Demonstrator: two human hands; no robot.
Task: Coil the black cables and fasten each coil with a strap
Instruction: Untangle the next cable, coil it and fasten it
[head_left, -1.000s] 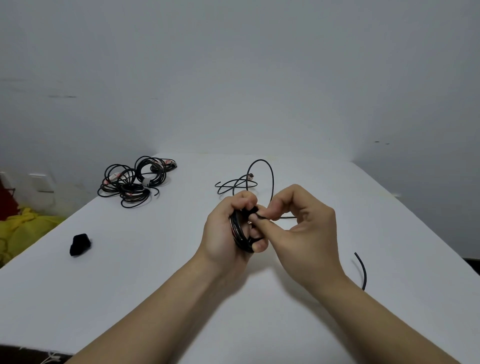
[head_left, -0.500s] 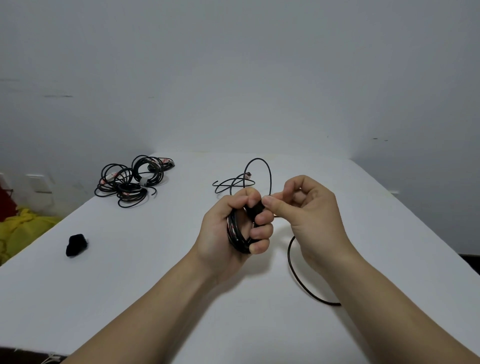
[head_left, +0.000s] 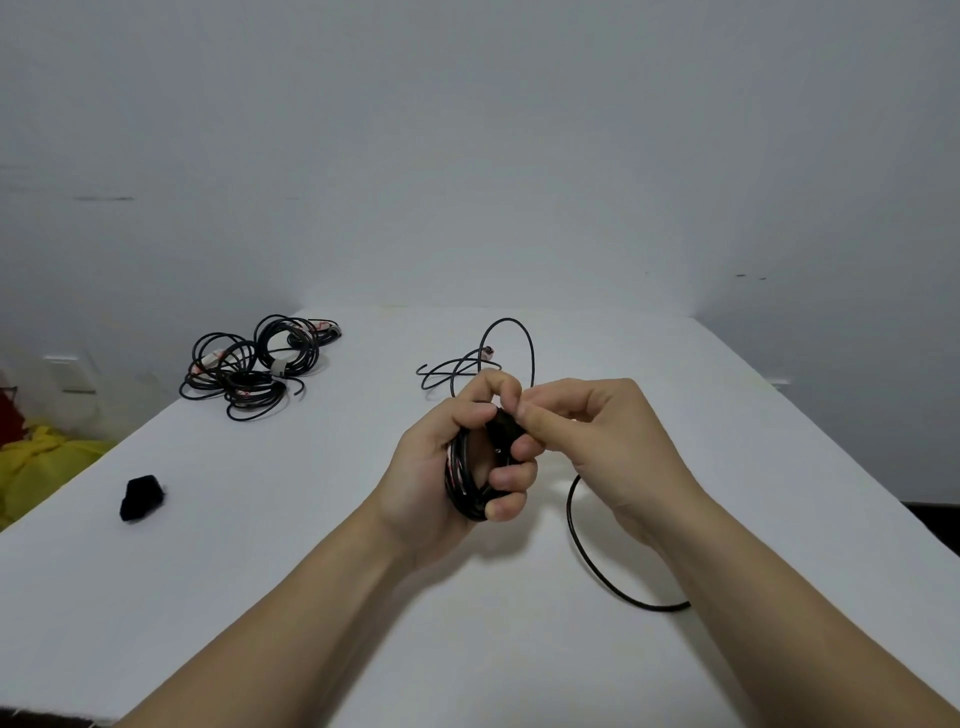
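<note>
My left hand (head_left: 447, 467) grips a coil of black cable (head_left: 462, 483) above the middle of the white table (head_left: 260, 571). A black strap (head_left: 503, 422) sits across the top of the coil, and my right hand (head_left: 597, 441) pinches it with thumb and forefinger. A free end of the cable (head_left: 587, 551) hangs from my hands and curves over the table to the right. Another stretch of cable (head_left: 511, 338) arches up behind my hands to a loose tangle (head_left: 452, 366) on the table.
A pile of coiled black cables (head_left: 254, 366) with pale straps lies at the far left of the table. A small black strap (head_left: 141, 497) lies near the left edge. Yellow cloth (head_left: 41, 467) sits beyond that edge. A grey wall stands behind.
My right hand has risen to the top of the coil and kept its pinch on the strap. The free cable end has swung in under my right wrist.
</note>
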